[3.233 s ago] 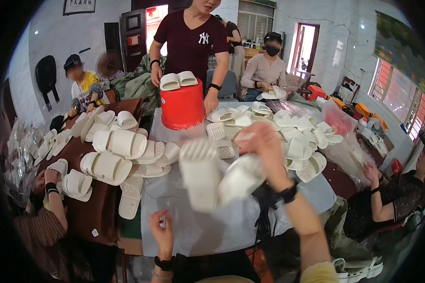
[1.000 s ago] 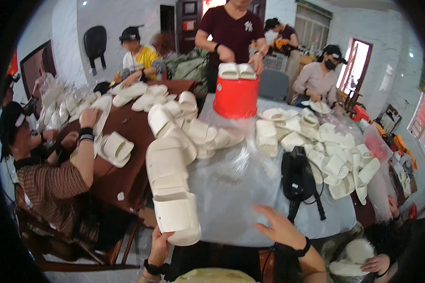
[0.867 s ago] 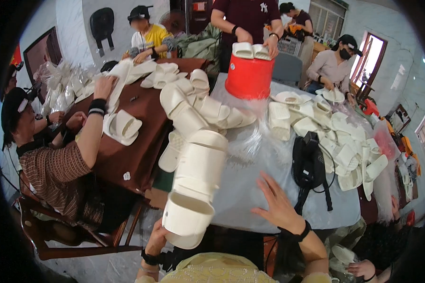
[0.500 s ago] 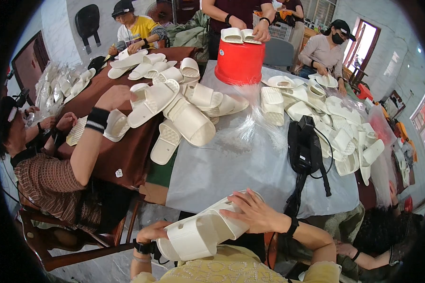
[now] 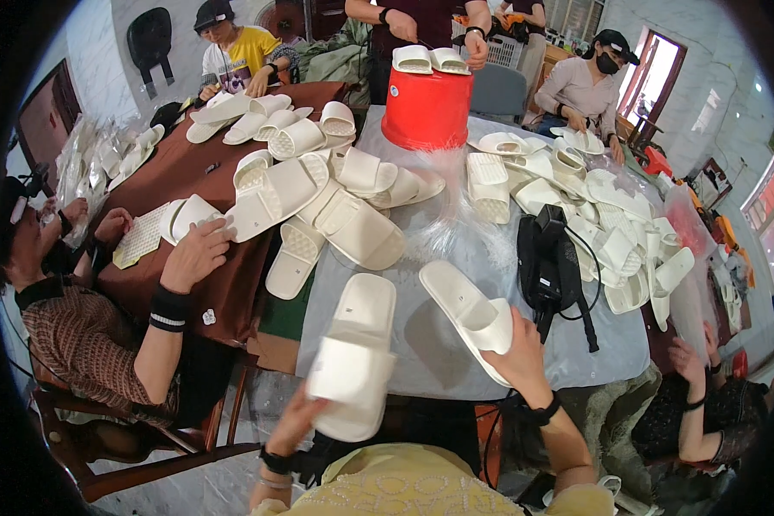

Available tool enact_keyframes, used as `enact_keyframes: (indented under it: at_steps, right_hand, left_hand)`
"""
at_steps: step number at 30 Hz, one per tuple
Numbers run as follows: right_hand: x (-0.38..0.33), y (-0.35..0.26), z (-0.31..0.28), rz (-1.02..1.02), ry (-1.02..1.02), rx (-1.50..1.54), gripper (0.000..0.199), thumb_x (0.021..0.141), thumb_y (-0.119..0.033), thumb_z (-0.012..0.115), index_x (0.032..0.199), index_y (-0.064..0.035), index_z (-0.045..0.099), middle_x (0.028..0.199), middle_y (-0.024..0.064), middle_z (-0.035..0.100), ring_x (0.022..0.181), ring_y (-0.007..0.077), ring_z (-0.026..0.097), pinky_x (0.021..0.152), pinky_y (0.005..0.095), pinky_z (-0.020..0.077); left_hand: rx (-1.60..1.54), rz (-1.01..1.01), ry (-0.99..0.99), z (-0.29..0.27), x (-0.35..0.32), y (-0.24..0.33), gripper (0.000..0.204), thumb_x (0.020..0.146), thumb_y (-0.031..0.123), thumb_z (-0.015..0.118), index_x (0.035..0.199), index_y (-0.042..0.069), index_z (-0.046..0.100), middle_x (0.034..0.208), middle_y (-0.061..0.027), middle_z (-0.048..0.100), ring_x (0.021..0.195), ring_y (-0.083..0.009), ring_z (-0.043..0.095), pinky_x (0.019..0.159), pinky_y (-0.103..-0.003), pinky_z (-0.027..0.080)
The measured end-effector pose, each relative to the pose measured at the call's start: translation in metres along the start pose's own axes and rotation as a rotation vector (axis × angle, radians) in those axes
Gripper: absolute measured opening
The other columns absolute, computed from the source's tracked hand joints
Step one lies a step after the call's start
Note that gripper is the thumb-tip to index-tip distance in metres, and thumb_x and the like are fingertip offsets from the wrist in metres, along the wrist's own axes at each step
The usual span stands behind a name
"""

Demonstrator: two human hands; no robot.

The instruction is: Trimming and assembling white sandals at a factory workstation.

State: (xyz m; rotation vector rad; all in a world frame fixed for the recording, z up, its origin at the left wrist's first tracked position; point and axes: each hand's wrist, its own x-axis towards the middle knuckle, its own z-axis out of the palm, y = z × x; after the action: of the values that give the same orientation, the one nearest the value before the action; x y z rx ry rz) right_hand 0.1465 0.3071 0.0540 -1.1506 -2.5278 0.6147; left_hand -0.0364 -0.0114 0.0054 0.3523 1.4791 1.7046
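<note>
The left hand has its fingers clamped on the left slipper at its near left edge; the right hand clamps the right slipper near its strap, over the desk.

Head-worn fisheye, looking down, close above table

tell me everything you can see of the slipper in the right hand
The off-white, plastic-looking slide slipper has a long sole with a rounded heel, a broad strap and a small dark mark on its insole. Held over the pale grey table sheet, it slants, heel pointing away and leftward. The right hand grips it at the strap end.
</note>
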Motion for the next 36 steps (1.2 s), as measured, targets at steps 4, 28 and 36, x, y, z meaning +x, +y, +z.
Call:
enact_keyframes:
  at_steps: [4, 28, 36]
  right_hand:
    - [-0.003, -0.016, 0.04, -0.039, -0.05, -0.182, 0.093, 0.057, -0.037, 0.072, 0.131, -0.0063, 0.025, 0.12, 0.0224, 0.033, 0.111, 0.0403, 0.034, 0.088, 0.0498, 0.031]
    - [0.054, -0.068, 0.028, -0.897, -0.898, -0.341, 0.068, 0.064, -0.044, 0.068, 0.121, -0.0152, 0.045, 0.098, 0.0115, 0.054, 0.096, 0.0303, 0.052, 0.085, 0.048, 0.0358]
    - [0.053, -0.059, 0.04, -0.779, -0.779, 0.108, 0.048, 0.07, -0.04, 0.066, 0.095, -0.0008, 0.055, 0.083, 0.0165, 0.059, 0.08, 0.0311, 0.057, 0.07, 0.0377, 0.0436]
  left_hand:
    - [-0.149, -0.34, -0.643, 0.078, 0.005, 0.021, 0.044, 0.09, 0.023, 0.047, 0.127, 0.001, 0.036, 0.121, -0.0141, 0.046, 0.106, -0.0196, 0.051, 0.089, -0.031, 0.043]
    - [0.733, -0.381, -0.307, 0.053, 0.051, 0.0, 0.033, 0.09, 0.028, 0.043, 0.091, -0.001, 0.06, 0.075, -0.0071, 0.065, 0.063, -0.0132, 0.062, 0.054, -0.023, 0.046]
    - [0.636, 0.139, -0.034, 0.026, 0.017, -0.002, 0.027, 0.089, 0.022, 0.048, 0.1, -0.001, 0.057, 0.083, -0.0092, 0.063, 0.071, -0.0182, 0.06, 0.061, -0.028, 0.047]
